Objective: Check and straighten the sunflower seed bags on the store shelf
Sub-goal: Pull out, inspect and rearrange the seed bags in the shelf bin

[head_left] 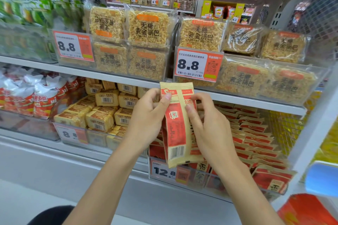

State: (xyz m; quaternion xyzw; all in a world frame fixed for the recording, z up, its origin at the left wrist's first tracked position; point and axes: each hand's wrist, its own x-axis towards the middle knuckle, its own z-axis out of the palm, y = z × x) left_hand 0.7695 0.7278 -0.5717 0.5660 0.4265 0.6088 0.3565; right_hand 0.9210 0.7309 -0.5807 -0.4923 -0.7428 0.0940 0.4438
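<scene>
A red and tan sunflower seed bag [176,128] is held upright in front of the lower shelf, its back with the barcode facing me. My left hand [148,117] grips its upper left edge, thumb on the front. My right hand [206,126] pinches its right side, fingers curled round the edge. Behind and to the right, a row of several like bags [256,139] stands packed in a clear shelf bin [192,175] marked 12.8.
Yellow boxed snacks [102,113] fill the bin to the left. The upper shelf holds clear packs of rice crackers [148,27] with 8.8 price tags [197,65]. A white wire side panel [318,23] closes the right end. Red packs [307,210] lie at the bottom right.
</scene>
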